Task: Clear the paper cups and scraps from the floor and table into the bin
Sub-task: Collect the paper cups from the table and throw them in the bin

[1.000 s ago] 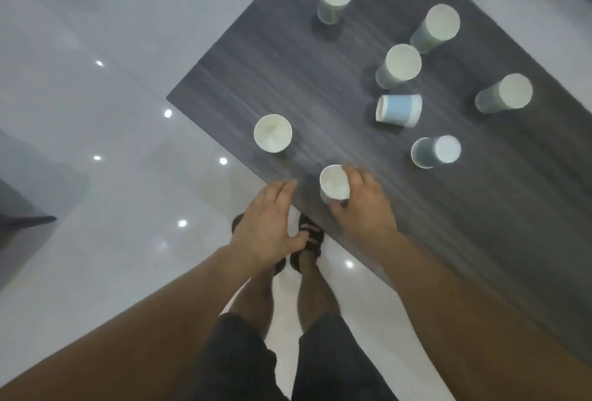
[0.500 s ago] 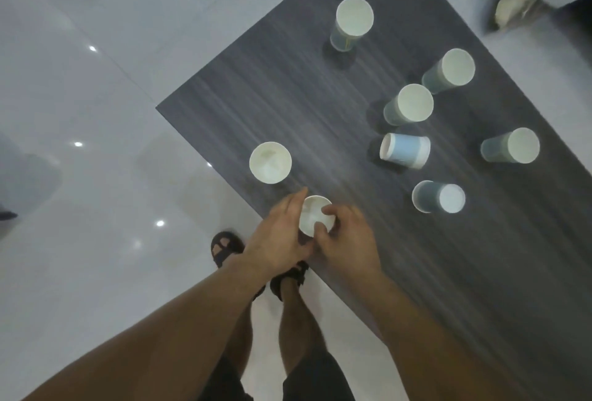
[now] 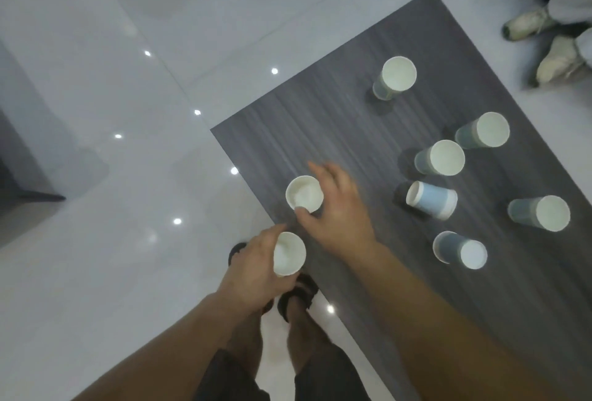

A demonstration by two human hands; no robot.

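Inspection finds our left hand (image 3: 256, 269) holding a white paper cup (image 3: 289, 253) just off the dark wood-grain table's (image 3: 320, 131) near corner. Our right hand (image 3: 336, 208) spreads wide round a second white cup (image 3: 304, 196) at the left edge, thumb touching its rim.

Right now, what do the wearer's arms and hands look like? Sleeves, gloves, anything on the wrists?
Both forearms are bare, with no sleeve in view. The left hand and right hand are ungloved. I can make out no watch, ring or wristband, though the right hand is motion-blurred. Otherwise worn: dark shorts and dark strapped sandals.
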